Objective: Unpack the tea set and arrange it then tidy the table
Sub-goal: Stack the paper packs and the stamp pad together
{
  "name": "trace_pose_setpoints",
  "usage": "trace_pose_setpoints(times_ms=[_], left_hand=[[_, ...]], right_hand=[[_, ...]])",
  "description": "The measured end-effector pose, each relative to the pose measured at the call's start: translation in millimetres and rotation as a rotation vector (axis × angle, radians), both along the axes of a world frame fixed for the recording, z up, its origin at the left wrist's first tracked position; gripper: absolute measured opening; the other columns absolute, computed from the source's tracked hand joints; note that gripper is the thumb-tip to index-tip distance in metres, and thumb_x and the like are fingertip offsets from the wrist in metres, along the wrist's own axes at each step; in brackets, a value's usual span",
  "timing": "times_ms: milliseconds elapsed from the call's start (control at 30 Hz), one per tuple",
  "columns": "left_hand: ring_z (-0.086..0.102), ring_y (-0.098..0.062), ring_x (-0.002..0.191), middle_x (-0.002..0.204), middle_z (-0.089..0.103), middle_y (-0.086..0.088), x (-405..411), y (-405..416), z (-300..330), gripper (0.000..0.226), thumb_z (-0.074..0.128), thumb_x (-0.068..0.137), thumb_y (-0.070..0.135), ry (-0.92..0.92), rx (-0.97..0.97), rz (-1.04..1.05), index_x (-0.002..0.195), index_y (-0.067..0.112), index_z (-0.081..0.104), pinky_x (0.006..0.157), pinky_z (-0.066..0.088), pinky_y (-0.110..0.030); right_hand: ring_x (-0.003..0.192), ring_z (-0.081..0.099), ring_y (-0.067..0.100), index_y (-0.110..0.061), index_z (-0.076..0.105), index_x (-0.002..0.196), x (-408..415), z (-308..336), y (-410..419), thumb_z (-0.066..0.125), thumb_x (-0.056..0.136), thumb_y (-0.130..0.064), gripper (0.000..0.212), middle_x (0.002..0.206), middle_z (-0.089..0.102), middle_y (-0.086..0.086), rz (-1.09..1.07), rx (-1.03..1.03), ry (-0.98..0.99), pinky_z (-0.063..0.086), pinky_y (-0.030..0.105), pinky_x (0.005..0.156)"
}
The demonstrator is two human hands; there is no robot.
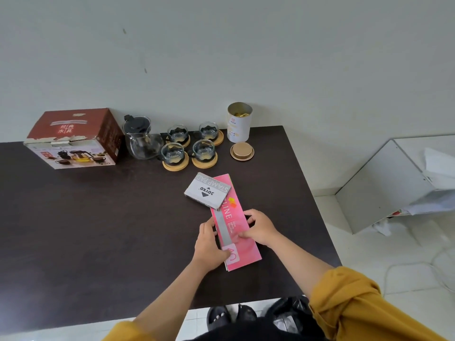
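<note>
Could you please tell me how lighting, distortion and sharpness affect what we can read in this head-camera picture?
Head view: soft, even light, no harsh shadows; wide-angle bending curves the table edge; the stamp pad box print reads sharply, while the glass cups and teapot blend into the dark top; both hands are sharp.

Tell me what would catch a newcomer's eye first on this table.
Probably the bright pink booklet near the table's front right, held at its edges by the left hand and right hand, with a grey stamp pad box lying on its far end. Behind it, four glass cups on round coasters stand beside a glass teapot.
</note>
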State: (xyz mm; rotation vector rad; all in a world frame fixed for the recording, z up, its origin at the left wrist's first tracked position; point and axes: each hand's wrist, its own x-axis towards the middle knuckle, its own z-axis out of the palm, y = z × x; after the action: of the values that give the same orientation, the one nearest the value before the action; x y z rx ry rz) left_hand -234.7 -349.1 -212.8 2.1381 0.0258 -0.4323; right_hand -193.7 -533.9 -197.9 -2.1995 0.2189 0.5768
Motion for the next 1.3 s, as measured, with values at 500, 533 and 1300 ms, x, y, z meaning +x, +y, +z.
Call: trace_pose_setpoints(times_ms=[500, 533, 1300], left_hand=[[0.038, -0.015, 0.131, 0.134, 0.033, 0.006, -3, -8, 0, 0.099, 0.073, 0.069, 0.007, 0.051, 0.004, 0.012, 0.148, 0.024, 0.015, 0.102, 0.045, -0.043], [0.038, -0.015, 0.131, 0.135, 0.033, 0.004, -3, -9, 0, 0.098, 0.073, 0.070, 0.006, 0.052, 0.006, 0.011, 0.148, 0.023, 0.015, 0.102, 0.046, -0.043], [0.048, -0.015, 0.124, 0.141, 0.042, 0.002, 1, -17, 12, 0.089, 0.071, 0.077, 0.001, 0.139, -0.111, 0.245, 0.148, 0.014, 0.019, 0.075, 0.047, -0.017]], right_hand=[[0.102, 0.050, 0.005, -0.022, 0.049, 0.130, -30, -24, -16, 0.065, 0.088, -0.042, 0.049, 0.117, 0.041, -0.007, 0.092, -0.033, -0.298, 0.047, 0.022, 0.090], [0.103, 0.051, 0.005, -0.022, 0.050, 0.129, -31, -26, -17, 0.064, 0.088, -0.044, 0.049, 0.118, 0.041, -0.007, 0.099, -0.035, -0.313, 0.047, 0.023, 0.091], [0.089, 0.058, 0.009, -0.022, 0.058, 0.118, -17, -9, -10, 0.068, 0.086, -0.023, 0.033, 0.110, 0.054, -0.001, -0.017, 0.016, -0.094, 0.047, 0.020, 0.074]])
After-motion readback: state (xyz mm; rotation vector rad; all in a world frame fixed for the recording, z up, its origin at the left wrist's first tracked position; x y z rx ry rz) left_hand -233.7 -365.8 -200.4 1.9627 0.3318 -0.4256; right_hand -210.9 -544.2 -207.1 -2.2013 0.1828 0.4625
